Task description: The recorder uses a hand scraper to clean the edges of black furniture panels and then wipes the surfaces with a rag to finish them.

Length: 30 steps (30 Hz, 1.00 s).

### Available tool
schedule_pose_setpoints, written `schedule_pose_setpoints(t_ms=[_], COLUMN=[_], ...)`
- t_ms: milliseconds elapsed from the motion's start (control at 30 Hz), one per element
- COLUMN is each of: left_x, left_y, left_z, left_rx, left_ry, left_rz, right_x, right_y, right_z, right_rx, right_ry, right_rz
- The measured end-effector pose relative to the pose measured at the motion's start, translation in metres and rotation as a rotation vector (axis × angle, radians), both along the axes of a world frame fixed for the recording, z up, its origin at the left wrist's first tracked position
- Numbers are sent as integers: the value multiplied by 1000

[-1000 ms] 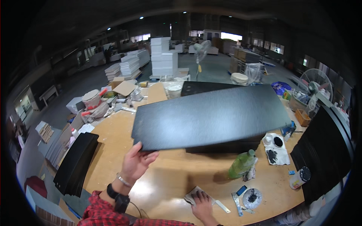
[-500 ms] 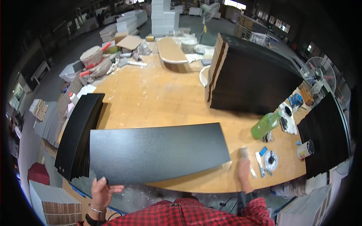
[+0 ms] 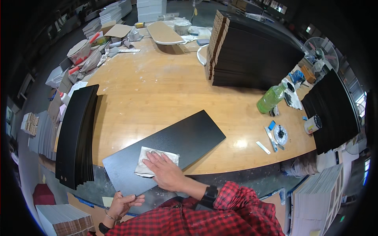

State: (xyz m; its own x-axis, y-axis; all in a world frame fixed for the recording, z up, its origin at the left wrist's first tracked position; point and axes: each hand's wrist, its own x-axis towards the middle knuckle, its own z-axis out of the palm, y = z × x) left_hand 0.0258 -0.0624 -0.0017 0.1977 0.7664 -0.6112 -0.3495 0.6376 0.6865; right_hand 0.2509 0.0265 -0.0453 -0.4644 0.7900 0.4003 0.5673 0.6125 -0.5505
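A flat black panel [image 3: 197, 135] lies slanted across the near edge of the table, its near left corner sticking out past the edge. My left hand [image 3: 123, 204] grips that corner, with the thumb by the upper face and the fingers curled at the edge. On the panel's left half is a folded white cloth [image 3: 142, 168]. My right hand [image 3: 167, 172] holds the cloth against the surface, its fingers laid over the top; what the palm covers is hidden.
Black curved panels [image 3: 76, 133] stand stacked at the left. A tall black stack [image 3: 252, 55] stands at the back right, near a green bottle [image 3: 271, 98]. A scraper [image 3: 271, 138], a tape roll [image 3: 280, 135] and a paint-stained cup [image 3: 313, 125] are at the right.
My right hand has come from the table's right side onto the panel, now with the white cloth. The panel has turned, its right end swinging away from me. My left hand still grips its corner.
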Motion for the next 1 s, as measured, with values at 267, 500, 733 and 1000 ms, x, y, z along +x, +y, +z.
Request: schedule_pose_setpoints(t_ms=[267,500,733,1000], left_x=[-7,18,25,23], left_y=[-18,-11,-1,-1], left_z=[-33,-71,-82,-92], left_rx=[-128,-260,-199,44], left_ry=[-17,-12,-87,-347], left_rz=[-5,-128,-85,142], right_x=[253,205,-16,122], right_y=[88,105,-5,135], right_z=[-77,-88,-54,-74], right_rx=[-20,-307,-65,194], right_ry=[-249,-36,-162,-405], right_rz=[-783,-532,469,-528])
